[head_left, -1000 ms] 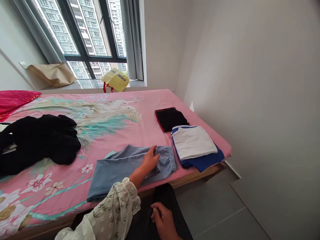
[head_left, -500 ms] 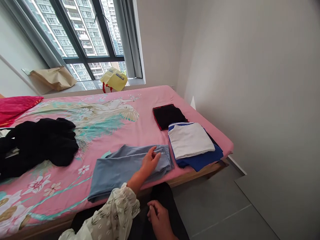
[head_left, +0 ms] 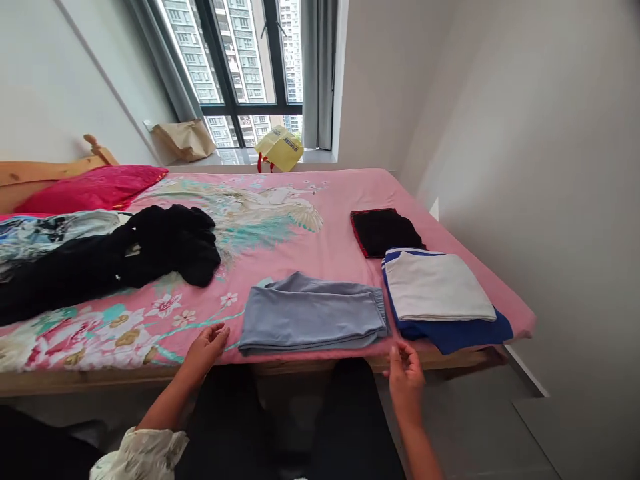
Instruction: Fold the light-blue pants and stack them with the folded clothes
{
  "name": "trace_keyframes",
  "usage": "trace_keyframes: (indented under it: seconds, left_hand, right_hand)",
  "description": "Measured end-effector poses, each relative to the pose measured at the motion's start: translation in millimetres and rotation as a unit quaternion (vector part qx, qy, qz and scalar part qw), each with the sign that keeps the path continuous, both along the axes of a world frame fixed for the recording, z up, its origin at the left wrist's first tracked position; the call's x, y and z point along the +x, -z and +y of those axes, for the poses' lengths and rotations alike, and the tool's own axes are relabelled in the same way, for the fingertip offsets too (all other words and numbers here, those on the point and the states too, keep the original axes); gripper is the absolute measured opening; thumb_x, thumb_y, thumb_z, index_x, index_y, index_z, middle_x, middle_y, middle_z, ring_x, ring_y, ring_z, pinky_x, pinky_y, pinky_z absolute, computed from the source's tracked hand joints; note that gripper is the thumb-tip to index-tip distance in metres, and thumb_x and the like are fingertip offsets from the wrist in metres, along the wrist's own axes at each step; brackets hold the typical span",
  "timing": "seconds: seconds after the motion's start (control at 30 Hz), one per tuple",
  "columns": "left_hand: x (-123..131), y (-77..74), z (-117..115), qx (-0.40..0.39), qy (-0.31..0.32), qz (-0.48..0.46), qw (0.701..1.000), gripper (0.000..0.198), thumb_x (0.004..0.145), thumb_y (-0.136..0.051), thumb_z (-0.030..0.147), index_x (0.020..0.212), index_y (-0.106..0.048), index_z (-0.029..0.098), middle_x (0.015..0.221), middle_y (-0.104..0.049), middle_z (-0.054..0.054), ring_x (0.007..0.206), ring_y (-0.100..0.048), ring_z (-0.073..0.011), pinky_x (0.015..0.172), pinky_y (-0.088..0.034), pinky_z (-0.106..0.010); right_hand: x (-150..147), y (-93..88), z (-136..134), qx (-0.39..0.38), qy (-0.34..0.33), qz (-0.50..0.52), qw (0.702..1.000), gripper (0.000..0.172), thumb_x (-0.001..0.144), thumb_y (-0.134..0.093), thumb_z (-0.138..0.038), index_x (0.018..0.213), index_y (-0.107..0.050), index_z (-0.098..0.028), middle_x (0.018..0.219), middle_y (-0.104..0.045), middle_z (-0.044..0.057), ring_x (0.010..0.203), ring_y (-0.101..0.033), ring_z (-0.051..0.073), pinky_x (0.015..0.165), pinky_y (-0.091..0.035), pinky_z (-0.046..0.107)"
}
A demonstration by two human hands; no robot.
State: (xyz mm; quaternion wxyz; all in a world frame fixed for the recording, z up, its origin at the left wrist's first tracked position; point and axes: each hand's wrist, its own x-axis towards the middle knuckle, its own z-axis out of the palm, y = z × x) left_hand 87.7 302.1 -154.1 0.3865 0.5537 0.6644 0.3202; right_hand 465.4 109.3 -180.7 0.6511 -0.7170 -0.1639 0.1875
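head | left hand (head_left: 206, 350): fingers (head_left: 220, 331) loosely curled, empty | right hand (head_left: 405, 381): fingers (head_left: 397, 353) parted, seemingly empty | folded blue trousers (head_left: 313, 317) between

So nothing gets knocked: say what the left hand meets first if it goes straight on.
The left hand would likely meet the folded grey-blue trousers first, at their left edge, though its height above the pink bedspread is unclear.

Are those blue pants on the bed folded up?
Folded. The grey-blue trousers lie doubled over in a flat rectangle on the pink bedsheet, with an elastic band at one end.
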Motion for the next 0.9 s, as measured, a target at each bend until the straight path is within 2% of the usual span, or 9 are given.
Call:
trace_keyframes:
  seconds: [0.1,0.17,0.27,0.37,0.47,0.57,0.73,0.9]
  left_hand:
    - [-4,8.2,0,-0.018,0.020,-0.025,0.999,0.067,0.064,-0.059,0.067,0.105,-0.059,0.013,0.081,-0.068,-0.007,0.075,-0.067,-0.0224,0.062,-0.054,-0.033]
    - [0,12.1,-5,-0.007,0.029,-0.032,0.999,0.072,0.061,-0.067,0.062,0.114,-0.057,0.014,0.092,-0.068,-0.009,0.083,-0.067,-0.0235,0.070,-0.054,-0.036]
    - [8,18.9,-22,0.108,0.088,0.025,0.990,0.081,0.059,-0.074,0.044,0.130,-0.047,0.016,0.121,-0.060,-0.013,0.113,-0.057,-0.0283,0.096,-0.046,-0.043]
    - [20,29.7,-41,0.242,0.149,0.118,0.952,0.075,0.066,-0.064,0.024,0.137,-0.039,0.018,0.139,-0.049,-0.013,0.130,-0.043,-0.0288,0.109,-0.034,-0.047]
    - [32,40.4,-51,0.264,0.107,0.158,0.945,0.066,0.071,-0.054,0.016,0.136,-0.040,0.017,0.137,-0.051,-0.014,0.128,-0.046,-0.0269,0.107,-0.036,-0.045]
    - [39,45.4,-47,0.252,0.054,0.196,0.946,0.060,0.072,-0.052,0.016,0.132,-0.046,0.017,0.133,-0.055,-0.013,0.124,-0.049,-0.0278,0.101,-0.039,-0.043]
    - [31,47.6,-41,0.247,0.030,0.205,0.947,0.065,0.066,-0.047,0.005,0.129,-0.052,0.019,0.130,-0.057,-0.011,0.121,-0.050,-0.0265,0.096,-0.040,-0.041]
    - [23,50.0,-44,0.244,0.047,0.213,0.945,0.071,0.063,-0.045,-0.002,0.128,-0.058,0.023,0.127,-0.058,-0.010,0.117,-0.053,-0.0262,0.094,-0.041,-0.040]
  right_hand:
    - [-5,-16.6,4,-0.017,0.001,-0.110,0.994,0.053,0.077,-0.054,-0.061,0.103,-0.058,-0.015,0.089,-0.062,0.008,0.073,-0.056,0.017,0.065,-0.046,0.028]
    - [-24,-23.8,5,-0.025,-0.049,-0.172,0.984,0.046,0.082,-0.052,-0.056,0.101,-0.061,-0.015,0.090,-0.064,0.007,0.072,-0.056,0.016,0.071,-0.045,0.029]
    - [-66,-28.4,10,-0.007,-0.157,-0.238,0.958,0.034,0.087,-0.051,-0.046,0.098,-0.064,-0.017,0.091,-0.064,0.006,0.075,-0.057,0.016,0.076,-0.045,0.030]
    - [-109,-30.5,24,0.028,-0.237,-0.284,0.929,0.024,0.090,-0.050,-0.038,0.095,-0.063,-0.018,0.094,-0.064,0.006,0.089,-0.059,0.018,0.084,-0.045,0.030]
    - [-142,-35.1,45,0.042,-0.295,-0.305,0.905,0.019,0.091,-0.048,-0.032,0.094,-0.062,-0.019,0.095,-0.064,0.005,0.094,-0.059,0.018,0.087,-0.044,0.031]
    - [-164,-40.0,68,0.045,-0.340,-0.325,0.881,0.018,0.092,-0.046,-0.029,0.095,-0.061,-0.020,0.096,-0.064,0.005,0.096,-0.058,0.018,0.089,-0.044,0.031]
    - [-166,-31.5,102,0.006,-0.367,-0.381,0.849,0.020,0.089,-0.045,-0.027,0.098,-0.060,-0.020,0.102,-0.063,0.006,0.101,-0.056,0.019,0.093,-0.044,0.034]
    - [-134,-7.6,118,-0.049,-0.335,-0.396,0.853,0.026,0.082,-0.045,-0.029,0.096,-0.063,-0.016,0.103,-0.065,0.012,0.100,-0.057,0.025,0.094,-0.043,0.044]
